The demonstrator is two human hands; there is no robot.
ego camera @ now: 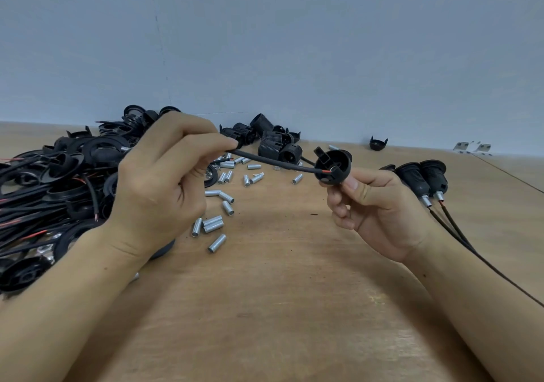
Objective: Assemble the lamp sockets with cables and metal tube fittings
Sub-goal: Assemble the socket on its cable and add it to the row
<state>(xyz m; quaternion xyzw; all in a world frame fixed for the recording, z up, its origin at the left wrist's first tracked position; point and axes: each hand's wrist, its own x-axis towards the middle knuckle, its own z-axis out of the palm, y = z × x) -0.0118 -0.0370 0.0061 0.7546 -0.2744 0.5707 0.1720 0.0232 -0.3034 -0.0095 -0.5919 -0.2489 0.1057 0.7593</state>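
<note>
— Black cap (pixel 332 166), pinched in the right hand (pixel 379 213); the left hand (pixel 159 181) pinches the cable (pixel 273 162), its end at the cap.

— Progress?

— Two finished sockets (pixel 421 179) lie far right. Loose tubes (pixel 215 222) and a parts pile (pixel 59 187) remain; most, I judge, is left.

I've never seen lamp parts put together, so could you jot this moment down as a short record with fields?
Surface: wooden table
Left hand: pinches a black cable
Right hand: holds a black socket cap
Cable end: at the cap, red wire showing
Left side: pile of black parts and cables
Middle: loose metal tubes
Right side: two finished sockets with cables
</note>
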